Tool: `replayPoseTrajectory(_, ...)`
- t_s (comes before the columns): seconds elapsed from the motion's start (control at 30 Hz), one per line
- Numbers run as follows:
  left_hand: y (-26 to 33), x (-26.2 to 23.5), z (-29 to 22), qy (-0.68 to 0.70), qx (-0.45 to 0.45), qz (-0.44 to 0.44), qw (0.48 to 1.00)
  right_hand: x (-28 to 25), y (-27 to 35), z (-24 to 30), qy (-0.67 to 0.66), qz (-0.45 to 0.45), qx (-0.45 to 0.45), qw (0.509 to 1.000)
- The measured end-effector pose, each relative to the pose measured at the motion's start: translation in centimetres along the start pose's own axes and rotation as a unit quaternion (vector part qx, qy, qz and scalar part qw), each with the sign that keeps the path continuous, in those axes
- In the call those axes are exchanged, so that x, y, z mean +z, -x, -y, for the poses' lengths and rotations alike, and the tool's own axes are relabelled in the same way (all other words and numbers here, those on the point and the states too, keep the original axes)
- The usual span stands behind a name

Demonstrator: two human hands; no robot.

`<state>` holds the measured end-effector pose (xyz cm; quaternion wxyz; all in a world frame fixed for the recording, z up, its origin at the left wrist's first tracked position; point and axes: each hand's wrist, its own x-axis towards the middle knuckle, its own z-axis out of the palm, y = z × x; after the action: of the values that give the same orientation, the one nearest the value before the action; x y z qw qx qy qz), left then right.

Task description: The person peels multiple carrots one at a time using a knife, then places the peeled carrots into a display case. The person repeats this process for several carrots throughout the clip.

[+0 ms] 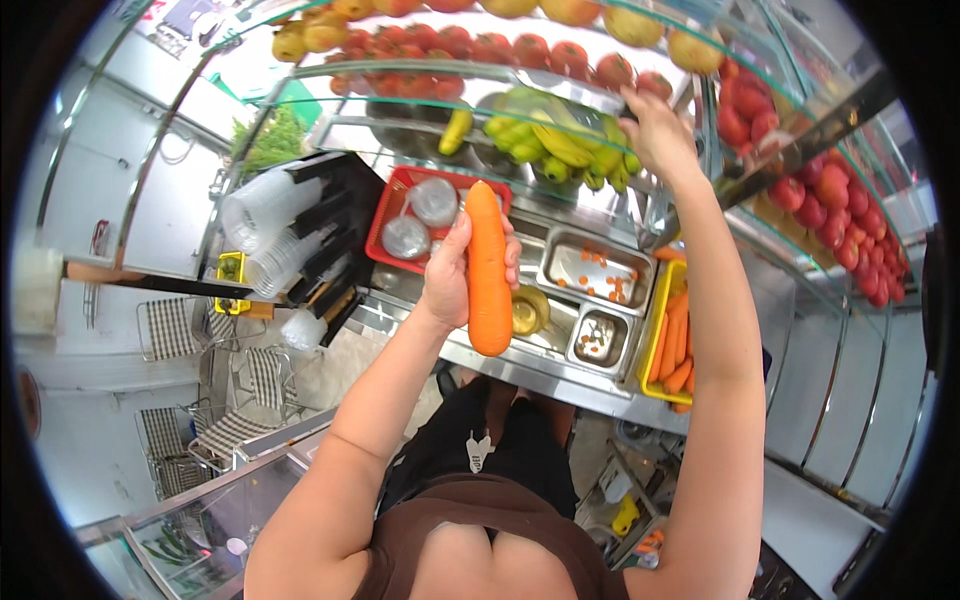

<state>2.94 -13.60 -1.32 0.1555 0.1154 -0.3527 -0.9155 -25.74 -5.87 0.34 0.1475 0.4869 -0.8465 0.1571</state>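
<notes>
A large peeled-looking orange carrot (488, 270) stands nearly upright in my left hand (447, 275), with the fingers wrapped round its middle above the counter. My right hand (662, 138) is stretched far forward to the glass shelves, by the right end of a row of tomatoes (530, 50). Its fingers are apart, and no held object shows between them. Just left of that hand lies a bunch of green-yellow bananas (560, 140). Below my right forearm, a yellow basket (652, 335) holds several more carrots (676, 335).
A red basket (377, 215) with clear plastic-wrapped items stands left of the carrot. Metal trays (590, 297) with orange bits are set in the counter. Stacked plastic cups (265, 215) lie at left. Red fruits (830, 190) fill the right shelf. Glass shelf edges (440, 67) cross ahead.
</notes>
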Motion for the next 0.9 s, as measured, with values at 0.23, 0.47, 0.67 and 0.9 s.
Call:
replayPoseTrajectory(0.23,-2.2,5.4,-14.2,-0.141,0.268,0.054,0.952,0.4,-0.4,1.0,-0.017,0.065,0.008,0.998)
replayPoseTrajectory(0.47,-9.1,11.8,-26.3,-0.234,0.386,-0.021,0.892,2.7,1.1,1.4,0.004,-0.058,0.0,0.998)
replayPoseTrajectory(0.67,-16.7,10.6,-27.7,-0.26,0.378,-0.033,0.888,2.5,1.4,1.6,0.021,-0.044,0.02,0.999)
replayPoseTrajectory(0.9,-22.3,9.0,-28.2,-0.305,0.496,-0.008,0.813,2.2,1.0,1.7,0.017,-0.051,0.019,0.998)
